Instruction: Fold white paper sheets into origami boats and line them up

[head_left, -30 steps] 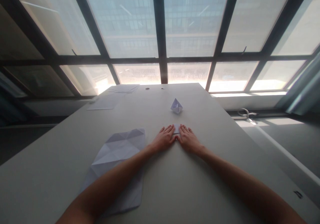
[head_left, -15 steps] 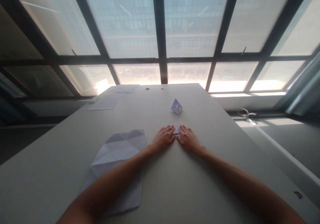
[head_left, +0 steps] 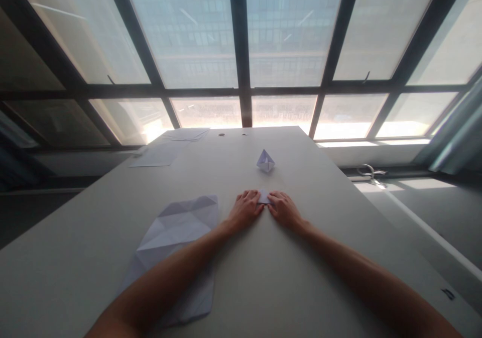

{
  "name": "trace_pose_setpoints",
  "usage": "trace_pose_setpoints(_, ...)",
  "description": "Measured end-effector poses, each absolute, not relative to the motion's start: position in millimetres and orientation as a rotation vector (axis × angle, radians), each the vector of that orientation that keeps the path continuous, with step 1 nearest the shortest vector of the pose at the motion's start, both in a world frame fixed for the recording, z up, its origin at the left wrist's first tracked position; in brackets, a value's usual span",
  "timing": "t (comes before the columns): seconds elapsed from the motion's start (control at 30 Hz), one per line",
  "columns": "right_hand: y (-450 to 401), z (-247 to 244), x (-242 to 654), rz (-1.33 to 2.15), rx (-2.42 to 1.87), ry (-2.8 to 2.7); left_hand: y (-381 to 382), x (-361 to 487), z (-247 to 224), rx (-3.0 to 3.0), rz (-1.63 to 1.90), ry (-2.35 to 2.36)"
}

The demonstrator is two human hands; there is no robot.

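A small piece of folded white paper (head_left: 264, 197) lies on the white table between my hands. My left hand (head_left: 246, 206) grips its left side, fingers curled over the top and thumb at the near edge. On the right side my right hand (head_left: 283, 207) holds it the same way, the two thumbs almost meeting. Much of the paper is hidden under the fingers. Just beyond stands a folded paper boat (head_left: 265, 161) with a pointed peak. Under and beside my left forearm is a large creased sheet of paper (head_left: 176, 227).
Flat white sheets (head_left: 160, 154) lie at the far left of the table (head_left: 301, 288). Two round holes show near its far edge. Windows (head_left: 196, 36) rise behind it, and a white cable (head_left: 372, 175) rests on a ledge at right.
My fingers have curled and drawn in at the paper's sides, from lying flatter. The paper and both hands sit very slightly nearer to me. The paper boat stays put.
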State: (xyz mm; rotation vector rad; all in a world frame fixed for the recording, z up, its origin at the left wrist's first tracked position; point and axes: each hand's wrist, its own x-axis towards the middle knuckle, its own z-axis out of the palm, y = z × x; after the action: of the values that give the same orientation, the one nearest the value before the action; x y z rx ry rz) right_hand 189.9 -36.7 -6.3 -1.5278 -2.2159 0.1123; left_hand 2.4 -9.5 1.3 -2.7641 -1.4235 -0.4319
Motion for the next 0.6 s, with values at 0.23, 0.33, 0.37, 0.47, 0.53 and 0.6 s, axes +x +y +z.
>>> trace_pose_setpoints(0.23,-37.0,-4.6,190.5,0.14,-1.502,-2.189,-10.7,0.6,13.1,-2.712,-0.399,-1.501)
trace_pose_setpoints(0.33,-36.8,-5.0,191.2,0.149,-1.498,-2.172,-8.6,-1.4,15.6,-2.742,-0.415,-1.465)
trace_pose_setpoints(0.37,-36.7,-5.1,191.5,0.153,-1.494,-2.164,-8.2,-1.8,16.0,-2.749,-0.423,-1.459)
trace_pose_setpoints(0.47,-36.0,-5.3,192.7,0.165,-1.476,-2.124,-8.1,-1.7,16.1,-2.762,-0.444,-1.459)
trace_pose_setpoints(0.53,-35.4,-5.2,193.7,0.176,-1.47,-2.082,-8.5,-1.0,15.7,-2.766,-0.462,-1.462)
trace_pose_setpoints(0.6,-34.7,-5.0,194.7,0.199,-1.479,-2.029,-8.8,-0.2,15.2,-2.77,-0.494,-1.46)
